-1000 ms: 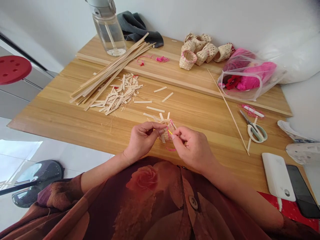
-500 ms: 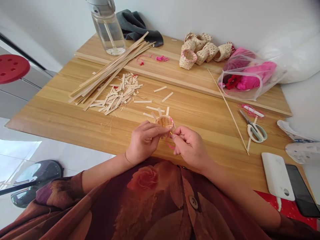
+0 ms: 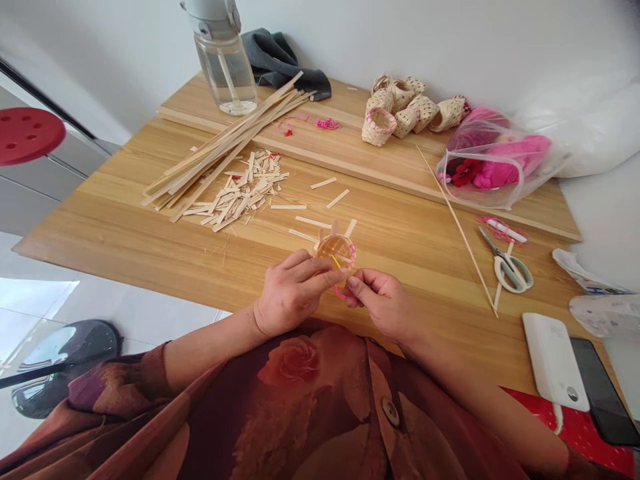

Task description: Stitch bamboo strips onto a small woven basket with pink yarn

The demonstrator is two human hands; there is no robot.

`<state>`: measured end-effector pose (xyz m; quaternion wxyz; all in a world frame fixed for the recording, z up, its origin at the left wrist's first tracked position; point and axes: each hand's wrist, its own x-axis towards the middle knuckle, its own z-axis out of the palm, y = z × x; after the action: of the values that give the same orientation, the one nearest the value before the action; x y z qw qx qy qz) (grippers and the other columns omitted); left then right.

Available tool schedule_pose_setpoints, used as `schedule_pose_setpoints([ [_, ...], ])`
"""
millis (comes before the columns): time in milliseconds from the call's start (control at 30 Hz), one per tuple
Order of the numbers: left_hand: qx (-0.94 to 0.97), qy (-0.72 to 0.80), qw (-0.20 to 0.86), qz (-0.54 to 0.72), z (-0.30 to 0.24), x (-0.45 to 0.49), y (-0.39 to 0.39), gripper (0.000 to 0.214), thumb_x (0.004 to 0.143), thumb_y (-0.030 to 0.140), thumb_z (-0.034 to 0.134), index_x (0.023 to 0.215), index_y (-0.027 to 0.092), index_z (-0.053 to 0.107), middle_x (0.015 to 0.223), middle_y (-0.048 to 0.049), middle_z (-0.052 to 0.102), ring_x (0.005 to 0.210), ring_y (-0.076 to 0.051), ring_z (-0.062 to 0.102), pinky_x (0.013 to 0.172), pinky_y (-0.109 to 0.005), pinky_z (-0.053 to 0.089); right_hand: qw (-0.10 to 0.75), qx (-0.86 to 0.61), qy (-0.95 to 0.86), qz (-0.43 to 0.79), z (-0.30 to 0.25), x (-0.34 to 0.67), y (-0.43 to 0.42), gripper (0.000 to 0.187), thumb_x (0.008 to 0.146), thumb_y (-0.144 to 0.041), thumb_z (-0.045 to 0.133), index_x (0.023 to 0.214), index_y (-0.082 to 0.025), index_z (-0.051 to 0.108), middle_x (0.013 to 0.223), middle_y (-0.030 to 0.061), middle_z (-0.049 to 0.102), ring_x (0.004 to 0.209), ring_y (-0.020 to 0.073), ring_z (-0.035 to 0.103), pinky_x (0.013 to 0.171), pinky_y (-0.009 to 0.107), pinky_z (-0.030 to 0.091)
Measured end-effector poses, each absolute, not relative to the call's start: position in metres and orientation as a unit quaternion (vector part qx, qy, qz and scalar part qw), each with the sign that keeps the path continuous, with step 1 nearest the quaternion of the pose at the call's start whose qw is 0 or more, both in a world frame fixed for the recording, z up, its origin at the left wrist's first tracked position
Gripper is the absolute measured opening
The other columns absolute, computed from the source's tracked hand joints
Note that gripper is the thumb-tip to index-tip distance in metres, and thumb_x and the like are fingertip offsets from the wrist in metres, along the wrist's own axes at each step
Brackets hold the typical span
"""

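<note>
A small half-woven basket (image 3: 336, 250) of pale strips with a pink rim is held just above the wooden table (image 3: 125, 220), its mouth facing me. My left hand (image 3: 293, 293) is closed on its near side, fingers pinched on the rim. My right hand (image 3: 383, 303) is closed too, pinching pink thread (image 3: 342, 294) and a thin yellow needle-like piece (image 3: 336, 262) at the basket's edge. Loose strip ends stick up from the basket's far side.
Long strips (image 3: 225, 140) and cut scraps (image 3: 240, 193) lie at left. A water bottle (image 3: 225, 60), a grey cloth (image 3: 280, 60), several finished baskets (image 3: 405, 107), a bag of pink yarn (image 3: 493, 163), scissors (image 3: 507, 263), a thin stick (image 3: 457, 223), a white power bank (image 3: 553, 360) and phone (image 3: 603, 387) surround them.
The basket has been turned so its open mouth faces up toward me. My right hand has drawn down and toward me with the pink thread.
</note>
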<state>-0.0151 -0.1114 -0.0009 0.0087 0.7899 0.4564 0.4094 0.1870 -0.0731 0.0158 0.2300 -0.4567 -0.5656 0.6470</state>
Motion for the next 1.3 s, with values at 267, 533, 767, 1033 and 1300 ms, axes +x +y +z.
schedule_pose_setpoints([
  [267,0.838,0.426,-0.022,0.339,0.004,-0.016,-0.113,0.033,0.097,0.011,0.05,0.122,0.024,0.066,0.106,-0.003,0.075,0.085,-0.017,0.058,0.071,-0.027,0.048,0.239,-0.458,-0.82,0.247,0.053,0.2,-0.061,0.022,0.094,-0.033,0.061,0.107,-0.023,0.075,0.1,0.0087,0.07,0.1,0.0237,0.062,0.096,0.044,0.046],
  [533,0.893,0.357,-0.037,0.272,0.018,-0.01,-0.116,0.021,0.1,0.022,0.052,0.113,0.021,0.069,0.106,-0.0035,0.075,0.088,-0.017,0.062,0.07,-0.029,0.047,0.127,-0.385,-0.897,0.177,0.044,0.188,-0.054,0.019,0.092,-0.027,0.059,0.082,-0.019,0.073,0.152,0.012,0.048,0.152,0.0422,0.013,0.113,0.066,0.027],
  [767,0.897,0.313,0.11,0.293,0.014,-0.004,-0.121,0.023,0.099,0.019,0.053,0.107,0.023,0.074,0.099,-0.0042,0.077,0.084,-0.017,0.064,0.07,-0.027,0.05,0.354,-0.408,-0.81,0.229,0.062,0.191,-0.052,0.013,0.092,-0.029,0.059,0.082,-0.021,0.061,0.135,0.0104,0.062,0.14,0.0306,0.043,0.115,0.054,0.034],
  [1033,0.698,0.393,0.475,0.364,0.037,-0.017,-0.102,0.021,0.09,0.016,0.062,0.093,0.024,0.081,0.087,-0.0048,0.079,0.079,-0.017,0.073,0.075,-0.028,0.058,0.262,-0.383,-0.678,0.57,0.1,0.208,-0.042,0.036,0.099,-0.061,0.04,0.09,-0.027,0.045,0.051,-0.0084,0.047,0.04,0.0117,0.044,0.043,0.024,0.033],
  [1300,0.552,0.363,0.695,0.284,0.033,-0.016,-0.103,0.015,0.086,0.032,0.072,0.094,0.024,0.082,0.103,-0.0087,0.079,0.103,-0.028,0.075,0.096,-0.043,0.06,0.033,-0.336,-0.903,0.267,0.091,0.236,0.001,0.055,0.071,-0.069,0.075,0.057,-0.02,0.054,0.059,-0.0018,0.048,0.059,0.012,0.041,0.057,0.028,0.028],
])
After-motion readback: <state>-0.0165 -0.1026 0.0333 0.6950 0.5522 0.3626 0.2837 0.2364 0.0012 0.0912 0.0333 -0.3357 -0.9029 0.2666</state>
